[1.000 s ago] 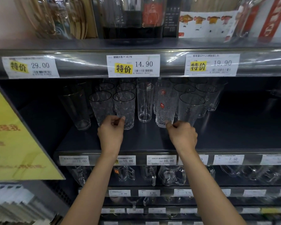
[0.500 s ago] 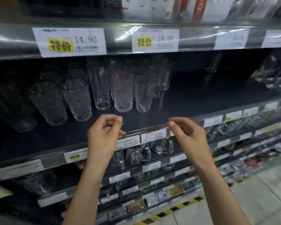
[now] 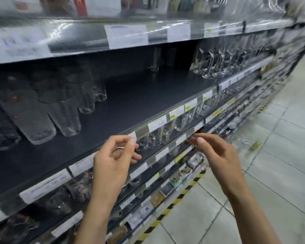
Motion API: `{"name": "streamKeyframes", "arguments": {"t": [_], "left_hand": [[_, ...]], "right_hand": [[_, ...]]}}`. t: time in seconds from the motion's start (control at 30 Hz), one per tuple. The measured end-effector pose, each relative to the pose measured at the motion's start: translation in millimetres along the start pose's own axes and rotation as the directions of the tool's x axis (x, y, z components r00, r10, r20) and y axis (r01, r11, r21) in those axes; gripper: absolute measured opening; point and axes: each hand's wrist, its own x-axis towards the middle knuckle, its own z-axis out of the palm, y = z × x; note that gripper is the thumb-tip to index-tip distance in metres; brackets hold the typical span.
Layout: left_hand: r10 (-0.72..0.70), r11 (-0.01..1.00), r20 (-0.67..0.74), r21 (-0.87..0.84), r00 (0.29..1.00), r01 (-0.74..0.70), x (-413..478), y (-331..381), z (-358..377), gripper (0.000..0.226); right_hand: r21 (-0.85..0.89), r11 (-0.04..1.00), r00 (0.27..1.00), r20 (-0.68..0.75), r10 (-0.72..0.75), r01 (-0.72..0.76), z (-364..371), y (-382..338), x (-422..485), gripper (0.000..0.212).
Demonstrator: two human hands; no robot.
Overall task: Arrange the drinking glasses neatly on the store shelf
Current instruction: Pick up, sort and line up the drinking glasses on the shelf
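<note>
Shelf: dark board, running left to right and receding toward the right. Its middle stretch is bare.

Floor: pale tiles, lower right. A yellow-and-black striped line runs along the foot of the shelving.

Drinking glasses: clear, tall, straight-sided tumblers, packed in a cluster at the left end of the shelf, from a little behind the front edge to the back.
- All stand on their bases with rims up, long axis vertical to the board; in the wide-angle view they lean.
- They are heavily blurred, so I cannot tell the surface pattern or the count.
- One carries a small red mark.

Stemmed glasses: a group near the right end of the same shelf at the back, well apart from the tumblers.

Left hand: in front of the shelf's front edge, fingers loosely curled, thumb and forefinger close together, holding nothing.

Right hand: to the right of the left hand at about the same height, fingers loosely bent and pointing left, empty. Neither hand touches a glass.

Price labels: white tags, some with yellow, spaced along the front edge. The print is unreadable.
</note>
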Motion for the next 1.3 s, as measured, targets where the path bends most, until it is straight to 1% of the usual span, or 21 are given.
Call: {"name": "streamKeyframes", "arguments": {"t": [0.13, 0.27, 0.4, 0.53, 0.63, 0.73, 0.83, 0.87, 1.0, 1.07, 1.13, 1.23, 1.3], "left_hand": [[-0.009, 1.0, 0.049, 0.029, 0.999, 0.008, 11, -3, 60, 0.007], [-0.025, 0.998, 0.056, 0.063, 0.998, 0.022, 27, -10, 132, 0.007], [-0.058, 0.992, -0.034, 0.111, 0.998, 0.061, 50, -15, 215, 0.008], [-0.082, 0.985, -0.134, 0.14, 0.988, 0.1, 81, -13, 282, 0.009], [-0.064, 0.98, -0.197, 0.174, 0.978, 0.099, 104, -10, 312, 0.007], [-0.067, 0.969, -0.237, 0.216, 0.969, 0.12, 135, -14, 332, 0.008], [-0.114, 0.953, -0.225, 0.251, 0.968, 0.171, 171, -21, 351, 0.016], [-0.128, 0.948, -0.218, 0.258, 0.968, 0.184, 185, -24, 358, 0.019], [-0.22, 0.933, -0.234, 0.234, 0.947, 0.275, 248, -47, 369, 0.032], [-0.277, 0.921, -0.266, 0.201, 0.923, 0.334, 285, -61, 368, 0.042], [-0.29, 0.908, -0.301, 0.214, 0.909, 0.36, 320, -75, 369, 0.047], [-0.241, 0.932, -0.358, 0.174, 0.902, 0.318, 363, -92, 371, 0.046], [-0.199, 0.942, -0.391, 0.178, 0.899, 0.286, 384, -104, 373, 0.047]], "right_hand": [[-0.005, 1.0, 0.999, -0.031, 0.009, -0.009, -43, 28, 28, 0.016], [0.018, 1.0, 0.999, -0.041, 0.025, -0.024, -93, 68, 74, 0.018], [0.101, 0.994, 0.998, -0.04, 0.045, -0.041, -149, 96, 136, 0.034], [0.11, 0.993, 0.998, 0.044, 0.038, -0.043, -191, 111, 197, 0.038], [0.089, 0.995, 0.993, 0.113, 0.044, -0.055, -206, 118, 243, 0.043], [0.049, 0.998, 0.981, 0.19, 0.028, -0.038, -207, 119, 285, 0.045], [0.004, 1.0, 0.964, 0.265, 0.018, -0.02, -196, 120, 331, 0.032], [-0.01, 1.0, 0.959, 0.283, 0.014, -0.012, -190, 121, 347, 0.032], [-0.066, 0.998, 0.937, 0.35, 0.007, 0.017, -158, 129, 415, 0.044], [-0.042, 0.999, 0.924, 0.38, 0.042, -0.028, -141, 134, 452, 0.041], [0.005, 0.994, 0.901, 0.423, 0.1, -0.113, -123, 139, 487, 0.034], [0.047, 0.978, 0.874, 0.46, 0.159, -0.203, -93, 148, 537, 0.016], [0.057, 0.973, 0.867, 0.469, 0.171, -0.223, -73, 155, 563, 0.022]]}}
